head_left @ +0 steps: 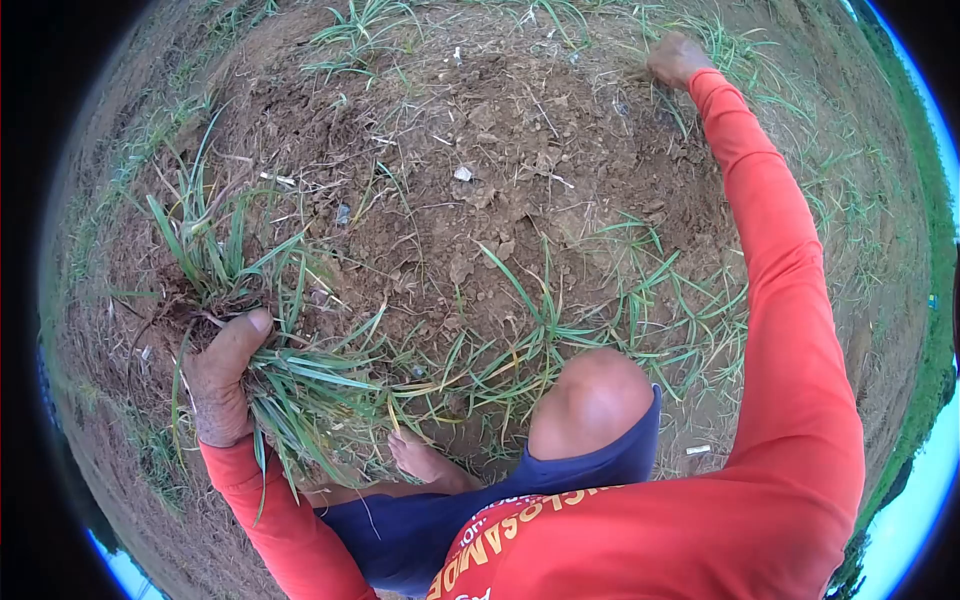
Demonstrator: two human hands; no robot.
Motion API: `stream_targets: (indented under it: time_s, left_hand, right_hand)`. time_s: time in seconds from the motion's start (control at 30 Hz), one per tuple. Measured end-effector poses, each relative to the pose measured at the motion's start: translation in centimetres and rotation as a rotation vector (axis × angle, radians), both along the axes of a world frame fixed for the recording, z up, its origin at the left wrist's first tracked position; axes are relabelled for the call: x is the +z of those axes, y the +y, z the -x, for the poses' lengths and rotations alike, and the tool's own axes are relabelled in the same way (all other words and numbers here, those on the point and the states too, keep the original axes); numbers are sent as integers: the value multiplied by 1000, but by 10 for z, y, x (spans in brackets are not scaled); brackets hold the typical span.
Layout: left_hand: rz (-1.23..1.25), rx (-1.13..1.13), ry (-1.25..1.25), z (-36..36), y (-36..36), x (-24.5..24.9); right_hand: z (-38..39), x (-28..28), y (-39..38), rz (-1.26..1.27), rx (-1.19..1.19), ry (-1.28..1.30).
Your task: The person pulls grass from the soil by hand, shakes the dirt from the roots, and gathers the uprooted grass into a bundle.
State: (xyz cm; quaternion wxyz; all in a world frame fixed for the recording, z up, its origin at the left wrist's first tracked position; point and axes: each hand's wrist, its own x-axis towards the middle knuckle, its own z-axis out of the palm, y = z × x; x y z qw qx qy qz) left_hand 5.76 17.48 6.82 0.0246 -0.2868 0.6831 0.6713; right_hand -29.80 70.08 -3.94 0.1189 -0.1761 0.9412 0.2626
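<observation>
While the left hand (225, 375) grips a grass bunch (300, 385), the right hand (678, 58) reaches a far tuft (672, 102), grip unclear. Looks mid-weeding; next pull needs a low hold.

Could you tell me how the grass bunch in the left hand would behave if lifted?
The grass is probably floppy: its long thin blades droop and splay past the left hand. It is likely light, since one hand wraps the whole bunch. Some blades might slip out, as they fan in many directions.
</observation>
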Motion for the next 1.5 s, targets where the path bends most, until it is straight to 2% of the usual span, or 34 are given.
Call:
stream_targets:
  time_s: [0.03, 0.1, 0.13, 0.17, 0.23, 0.27, 0.37, 0.43, 0.5, 0.6, 0.7, 0.8, 0.9, 1.0, 1.1, 1.13, 1.23, 1.33, 1.43, 1.5]
  left_hand:
    - [-28, 2, -25, 3, 0, 1]
    - [-98, -35, -92, 10, 3, 1]
    - [-150, -82, -94, 15, 7, 1]
    - [-158, -95, -65, 23, 11, -2]
    - [-155, -115, -13, 35, 17, -16]
    - [-166, -138, -6, 40, 21, -20]
    - [-176, -164, 6, 44, 35, -27]
    - [-175, -174, 26, 43, 40, -22]
    - [-166, -169, 54, 38, 38, -19]
    - [-166, -135, 55, 28, 36, -7]
    - [-162, -103, 38, 15, 27, 3]
    - [-142, -43, 76, 8, 26, 17]
    - [-97, 15, 113, 5, 17, 16]
    - [-103, 70, 70, 5, 0, 12]
    - [-74, 67, 112, 10, -2, 10]
    - [-76, 62, 125, 11, -6, 6]
    - [-89, 69, 131, 12, 0, 9]
    - [-101, 75, 101, 12, 3, 11]
    - [-92, 61, 89, 15, 0, 8]
    - [-127, 48, 92, 21, 5, 7]
  right_hand:
    - [-3, 34, 3, -12, 80, 47]
    - [39, 42, 63, 40, 216, 62]
    - [44, 66, 69, 65, 294, 97]
    - [34, 77, 76, 340, 93, 75]
    - [-37, 88, 37, 918, -294, 23]
    - [-31, 74, 51, 903, -307, -60]
    - [-35, 34, 38, 755, -326, -1]
    - [-49, 7, 6, 744, -252, 200]
    - [-41, -16, -20, 782, -239, 176]
    - [-3, -45, -46, 203, -314, 21]
    - [30, -59, -54, -32, -128, -205]
    - [79, -97, -27, -44, -116, -313]
    - [99, -115, -12, -139, 33, -401]
    - [57, -66, -34, -308, 309, -407]
    - [24, -47, -32, 80, -101, -169]
    - [0, -21, -44, 177, -240, -129]
    - [-3, -36, -39, 378, -424, -23]
    - [-4, -41, -34, 455, -446, -4]
    - [1, -37, -38, 318, -361, -104]
    - [-8, -43, -35, 427, -399, -11]
